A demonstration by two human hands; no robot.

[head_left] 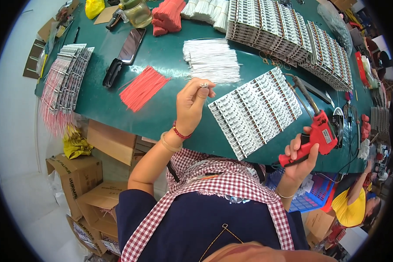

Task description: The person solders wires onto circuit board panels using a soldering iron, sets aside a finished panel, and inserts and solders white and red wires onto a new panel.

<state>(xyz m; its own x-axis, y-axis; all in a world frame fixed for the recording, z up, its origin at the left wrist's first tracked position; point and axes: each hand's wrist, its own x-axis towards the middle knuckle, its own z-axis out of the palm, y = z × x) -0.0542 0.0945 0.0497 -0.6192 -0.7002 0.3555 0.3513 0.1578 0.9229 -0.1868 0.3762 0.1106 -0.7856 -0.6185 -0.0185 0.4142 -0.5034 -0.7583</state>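
My left hand (190, 105) is closed, thumb against fingers, on a small bunch of white wires (204, 85); only their pale ends show clearly. It hovers at the left corner of a panel of white circuit boards (255, 114) that lies on the green table. My right hand (302, 153) is wrapped round the red handle of a soldering gun (322, 133), whose metal barrel points up and left past the panel's right edge. Beyond my left hand lies a spread of white wires (212, 60), with a pile of red wires (144, 88) further left.
Stacked circuit board panels (270, 30) line the far right of the green table (105, 105). Wired boards (67, 78) hang over its left edge. A phone (132, 46), an eyeglass case (113, 73) and a jar (136, 13) stand behind. Another person (351, 207) sits at right.
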